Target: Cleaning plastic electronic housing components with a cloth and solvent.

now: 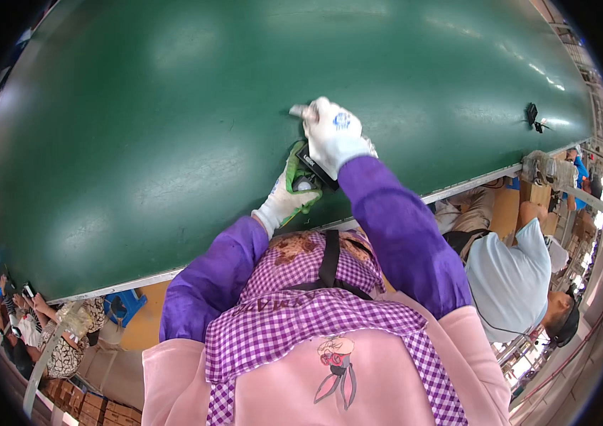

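One black device [318, 167] in gloved left hand [284, 193].

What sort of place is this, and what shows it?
Probably a factory workshop: a long green table, another person in a light blue shirt beside it, and brown boxes at lower left.

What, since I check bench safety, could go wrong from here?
The black item could slip from the gloved left hand and, this close to the near edge of the green table, might fall off. The gloved right hand, right beside it, could perhaps bump it loose.
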`<state>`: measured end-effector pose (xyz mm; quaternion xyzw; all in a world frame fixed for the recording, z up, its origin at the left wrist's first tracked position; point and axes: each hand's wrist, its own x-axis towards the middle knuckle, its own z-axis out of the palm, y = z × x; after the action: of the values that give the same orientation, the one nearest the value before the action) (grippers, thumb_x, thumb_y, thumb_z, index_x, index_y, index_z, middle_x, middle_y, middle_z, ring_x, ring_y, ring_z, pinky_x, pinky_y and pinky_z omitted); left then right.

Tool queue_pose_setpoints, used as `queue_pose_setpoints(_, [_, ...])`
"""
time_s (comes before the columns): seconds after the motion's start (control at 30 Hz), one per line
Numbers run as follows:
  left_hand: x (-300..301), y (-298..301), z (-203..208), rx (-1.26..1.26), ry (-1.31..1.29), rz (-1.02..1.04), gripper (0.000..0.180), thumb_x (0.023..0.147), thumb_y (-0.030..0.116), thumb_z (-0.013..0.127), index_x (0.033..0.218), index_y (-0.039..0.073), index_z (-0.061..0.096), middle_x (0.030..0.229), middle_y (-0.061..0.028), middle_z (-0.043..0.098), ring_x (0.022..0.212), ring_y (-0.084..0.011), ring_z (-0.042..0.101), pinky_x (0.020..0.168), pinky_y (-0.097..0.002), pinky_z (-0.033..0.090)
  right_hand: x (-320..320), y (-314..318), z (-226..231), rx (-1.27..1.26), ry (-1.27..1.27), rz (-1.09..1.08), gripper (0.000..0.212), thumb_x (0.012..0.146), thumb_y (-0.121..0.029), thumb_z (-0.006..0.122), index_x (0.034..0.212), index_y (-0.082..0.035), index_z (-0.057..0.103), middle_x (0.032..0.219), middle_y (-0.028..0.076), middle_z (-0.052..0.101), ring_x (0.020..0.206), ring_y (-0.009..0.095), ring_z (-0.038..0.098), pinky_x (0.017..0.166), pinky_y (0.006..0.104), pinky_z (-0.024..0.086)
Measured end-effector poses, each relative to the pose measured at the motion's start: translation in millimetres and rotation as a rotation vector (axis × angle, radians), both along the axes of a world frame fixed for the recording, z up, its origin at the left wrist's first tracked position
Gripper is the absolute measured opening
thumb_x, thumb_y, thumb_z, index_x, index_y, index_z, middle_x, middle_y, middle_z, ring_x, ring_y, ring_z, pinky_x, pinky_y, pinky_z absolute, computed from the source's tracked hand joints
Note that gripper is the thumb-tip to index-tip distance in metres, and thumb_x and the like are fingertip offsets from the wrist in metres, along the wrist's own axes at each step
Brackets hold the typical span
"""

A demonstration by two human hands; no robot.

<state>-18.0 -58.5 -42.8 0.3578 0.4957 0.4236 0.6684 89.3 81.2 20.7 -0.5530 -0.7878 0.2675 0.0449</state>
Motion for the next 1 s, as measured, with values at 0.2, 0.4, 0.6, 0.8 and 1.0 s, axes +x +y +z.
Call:
queue_pose_setpoints(0.2, [0, -4, -7, -0.074, -0.250, 0.090, 0.093, 0.071, 0.000, 0.072, 0.150, 0.009, 0.022, 0.126, -0.0065, 0.052, 0.110, -0.0151, 0.052, 0.093, -0.0292, 0.046, 33, -53, 27, 0.183, -0.109, 0.376, 0.021, 0.084, -0.032, 0.057, 0.100, -0.018, 0.060, 0.099, 0.006, 0.065, 0.087, 0.028, 0.065, 0.065, 0.0595, 0.046])
queue_pose_setpoints(0.4, [-4, -5, 2, -0.243, -0.443, 0.046, 0.090, 0.074, -0.010, 0.064, 0.150, 0.014, 0.023, 0.106, -0.0045, 0.057, 0.076, -0.0091, 0.055, 0.061, -0.0244, 0.050, 8, 0, -2, -0.015, -0.023, -0.006, 0.022, 0.093, -0.030, 0.050, 0.102, -0.011, 0.057, 0.094, 0.018, 0.065, 0.092, 0.038, 0.061, 0.080, 0.0481, 0.048])
queue_pose_setpoints(0.6, [5, -2, 0, -0.101, -0.374, 0.111, 0.082, 0.074, -0.005, 0.069, 0.146, 0.009, 0.031, 0.110, -0.0023, 0.057, 0.093, -0.0102, 0.054, 0.077, -0.0253, 0.050, 65, -47, -11, -0.015, -0.027, -0.011, 0.026, 0.087, -0.031, 0.057, 0.105, -0.013, 0.056, 0.102, 0.017, 0.065, 0.096, 0.036, 0.063, 0.086, 0.0470, 0.048])
queue_pose_setpoints(0.8, [-8, -9, 18, -0.257, -0.510, 0.109, 0.089, 0.079, -0.008, 0.062, 0.152, 0.020, 0.019, 0.087, -0.0041, 0.058, 0.061, -0.0107, 0.053, 0.050, -0.0263, 0.048, 132, -15, -5, 0.466, -0.457, -0.036, 0.038, 0.088, -0.038, 0.059, 0.111, -0.008, 0.057, 0.106, 0.015, 0.062, 0.096, 0.035, 0.059, 0.079, 0.0442, 0.048])
queue_pose_setpoints(1.0, [3, -11, 28, -0.239, -0.384, 0.164, 0.088, 0.082, -0.007, 0.061, 0.152, 0.025, 0.018, 0.086, -0.0047, 0.058, 0.060, -0.0109, 0.053, 0.051, -0.0269, 0.050, 114, -95, -10, -0.204, 0.426, -0.489, 0.054, 0.093, -0.031, 0.060, 0.130, 0.004, 0.044, 0.100, 0.019, 0.063, 0.089, 0.027, 0.061, 0.084, 0.0383, 0.047])
